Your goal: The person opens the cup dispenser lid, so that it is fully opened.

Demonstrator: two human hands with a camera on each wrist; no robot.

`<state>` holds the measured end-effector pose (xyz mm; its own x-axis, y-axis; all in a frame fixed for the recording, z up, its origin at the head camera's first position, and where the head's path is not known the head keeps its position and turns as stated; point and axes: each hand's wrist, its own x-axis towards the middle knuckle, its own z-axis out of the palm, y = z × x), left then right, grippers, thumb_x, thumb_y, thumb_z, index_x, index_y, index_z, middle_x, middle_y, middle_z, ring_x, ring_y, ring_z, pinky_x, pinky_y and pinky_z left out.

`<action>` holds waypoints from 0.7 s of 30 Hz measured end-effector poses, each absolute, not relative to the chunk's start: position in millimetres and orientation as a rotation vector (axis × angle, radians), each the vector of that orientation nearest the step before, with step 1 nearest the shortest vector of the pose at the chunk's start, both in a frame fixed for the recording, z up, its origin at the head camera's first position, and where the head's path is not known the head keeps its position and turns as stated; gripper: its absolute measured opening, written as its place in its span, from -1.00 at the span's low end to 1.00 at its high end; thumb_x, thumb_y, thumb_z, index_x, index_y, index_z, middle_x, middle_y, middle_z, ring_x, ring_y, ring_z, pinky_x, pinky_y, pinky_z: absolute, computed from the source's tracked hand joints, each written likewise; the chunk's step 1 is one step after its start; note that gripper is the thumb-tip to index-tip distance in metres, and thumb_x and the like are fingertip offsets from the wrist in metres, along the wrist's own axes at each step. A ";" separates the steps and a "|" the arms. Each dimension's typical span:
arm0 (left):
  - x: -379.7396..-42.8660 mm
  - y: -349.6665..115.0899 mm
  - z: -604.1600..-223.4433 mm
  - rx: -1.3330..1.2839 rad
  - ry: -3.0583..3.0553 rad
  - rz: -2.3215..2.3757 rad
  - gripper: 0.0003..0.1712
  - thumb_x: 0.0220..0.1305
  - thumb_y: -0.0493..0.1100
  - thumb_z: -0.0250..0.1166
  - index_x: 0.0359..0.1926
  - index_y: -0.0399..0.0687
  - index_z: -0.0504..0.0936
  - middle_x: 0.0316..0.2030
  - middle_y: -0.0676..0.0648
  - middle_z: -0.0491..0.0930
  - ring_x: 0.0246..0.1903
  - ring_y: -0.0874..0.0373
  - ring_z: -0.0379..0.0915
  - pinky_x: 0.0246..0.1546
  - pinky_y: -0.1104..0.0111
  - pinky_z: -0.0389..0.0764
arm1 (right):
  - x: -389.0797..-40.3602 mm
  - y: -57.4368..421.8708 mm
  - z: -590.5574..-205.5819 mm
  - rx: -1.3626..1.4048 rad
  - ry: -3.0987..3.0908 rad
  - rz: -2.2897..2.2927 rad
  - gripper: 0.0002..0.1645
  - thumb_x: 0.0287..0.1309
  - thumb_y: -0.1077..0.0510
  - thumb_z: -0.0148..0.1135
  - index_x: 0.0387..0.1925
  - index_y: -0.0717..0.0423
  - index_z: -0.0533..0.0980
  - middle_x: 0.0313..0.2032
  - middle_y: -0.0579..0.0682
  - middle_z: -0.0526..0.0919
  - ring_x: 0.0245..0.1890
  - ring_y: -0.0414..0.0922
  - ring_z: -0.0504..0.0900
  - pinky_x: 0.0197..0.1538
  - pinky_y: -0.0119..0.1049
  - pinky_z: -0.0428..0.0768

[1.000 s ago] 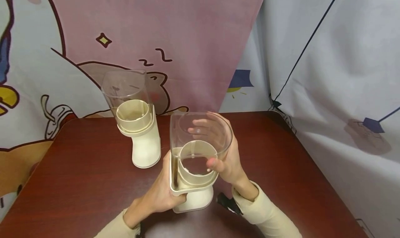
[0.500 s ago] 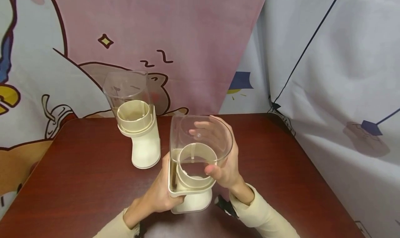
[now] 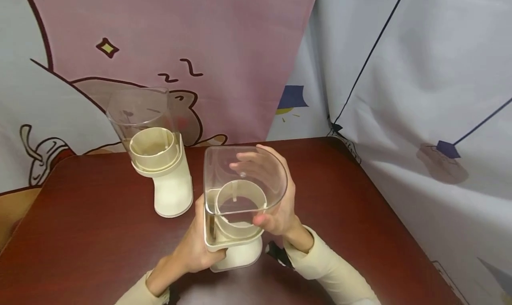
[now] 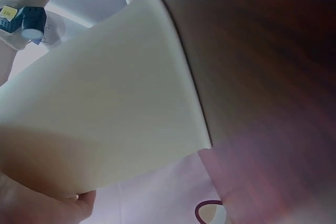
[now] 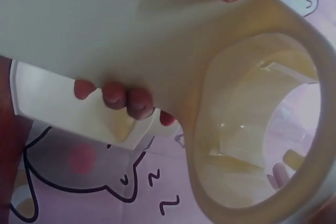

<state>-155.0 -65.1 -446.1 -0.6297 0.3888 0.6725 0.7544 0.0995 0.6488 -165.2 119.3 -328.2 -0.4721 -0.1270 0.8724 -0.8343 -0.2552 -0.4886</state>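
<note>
A cream-coloured dispenser stand [image 3: 242, 254] with a round collar and a clear plastic container [image 3: 218, 176] on top is in front of me, its base over the near part of the table. My left hand [image 3: 194, 245] grips the stand's neck from the left, the thumb across its front. Around the right side of the container curls my right hand [image 3: 285, 207], thumb near the collar and fingers behind the clear wall. Seen from below in the right wrist view, the collar [image 5: 197, 140] is open through, with left fingertips [image 5: 139, 103] on the neck. The left wrist view shows the neck [image 4: 115, 87] close up.
A second dispenser of the same shape stands at the back left, its cream stand [image 3: 172, 194] under a clear container [image 3: 120, 114]. Patterned cloth [image 3: 240, 65] hangs behind the dark red-brown table [image 3: 100, 234], and pale cloth [image 3: 400, 118] on the right.
The head view has turned slightly to the right, so everything sits further left. Both hands keep the same hold on the dispenser, and the second one has not moved.
</note>
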 end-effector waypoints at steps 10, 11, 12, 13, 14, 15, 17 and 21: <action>-160.4 -63.1 -443.8 -1.139 -2.065 -1.513 0.35 -0.50 -0.32 0.30 0.46 -0.40 -0.13 0.31 -0.25 0.30 0.17 -0.03 0.39 0.32 0.49 0.24 | -174.0 134.0 -316.6 1.129 -1.357 2.000 0.08 0.13 -0.29 0.34 0.36 0.40 0.17 0.13 0.22 0.60 0.04 0.10 0.69 0.05 0.01 0.67; -161.0 -63.3 -443.2 -1.132 -2.077 -1.512 0.35 -0.49 -0.31 0.30 0.46 -0.38 -0.12 0.31 -0.24 0.30 0.17 -0.03 0.39 0.31 0.48 0.25 | -173.5 135.4 -315.8 1.134 -1.345 1.989 0.10 0.12 -0.29 0.34 0.36 0.41 0.16 0.13 0.23 0.59 0.04 0.12 0.69 0.04 0.02 0.67; -161.8 -63.5 -442.8 -1.133 -2.079 -1.513 0.34 -0.49 -0.32 0.31 0.46 -0.39 -0.12 0.30 -0.24 0.30 0.16 -0.04 0.40 0.31 0.47 0.26 | -172.6 136.2 -315.6 1.133 -1.359 1.951 0.12 0.12 -0.31 0.33 0.36 0.42 0.15 0.13 0.24 0.59 0.05 0.12 0.68 0.05 0.00 0.66; -162.2 -63.8 -442.5 -1.132 -2.081 -1.514 0.34 -0.48 -0.32 0.31 0.46 -0.39 -0.12 0.30 -0.24 0.30 0.16 -0.04 0.40 0.31 0.47 0.26 | -171.9 136.5 -315.8 1.131 -1.375 1.925 0.13 0.11 -0.32 0.33 0.36 0.41 0.15 0.14 0.24 0.59 0.05 0.12 0.68 0.05 -0.01 0.66; -162.4 -64.1 -442.3 -1.129 -2.086 -1.516 0.33 -0.47 -0.32 0.31 0.46 -0.38 -0.13 0.30 -0.24 0.30 0.16 -0.02 0.40 0.30 0.47 0.26 | -171.5 136.3 -316.0 1.129 -1.384 1.916 0.14 0.10 -0.33 0.33 0.36 0.41 0.15 0.14 0.23 0.59 0.06 0.12 0.68 0.05 -0.01 0.66; -162.2 -64.5 -442.4 -1.123 -2.093 -1.519 0.33 -0.46 -0.33 0.30 0.47 -0.37 -0.13 0.30 -0.23 0.30 0.16 0.00 0.39 0.30 0.48 0.26 | -171.6 136.0 -316.2 1.126 -1.388 1.923 0.13 0.10 -0.33 0.33 0.36 0.39 0.16 0.14 0.22 0.59 0.06 0.11 0.68 0.06 -0.01 0.66; -161.6 -65.3 -443.2 -1.119 -2.096 -1.523 0.33 -0.45 -0.33 0.31 0.47 -0.37 -0.14 0.30 -0.23 0.29 0.17 0.02 0.38 0.31 0.48 0.25 | -172.6 135.5 -315.9 1.123 -1.379 1.953 0.10 0.11 -0.32 0.34 0.37 0.35 0.17 0.15 0.19 0.60 0.07 0.10 0.67 0.09 -0.01 0.65; -157.9 -67.8 -445.0 -1.110 -2.092 -1.532 0.33 -0.46 -0.34 0.32 0.46 -0.37 -0.13 0.27 -0.22 0.31 0.16 0.02 0.38 0.31 0.50 0.23 | -174.5 136.3 -314.1 1.136 -1.286 2.020 0.08 0.08 -0.29 0.38 0.37 0.31 0.20 0.15 0.20 0.60 0.08 0.11 0.67 0.14 -0.02 0.62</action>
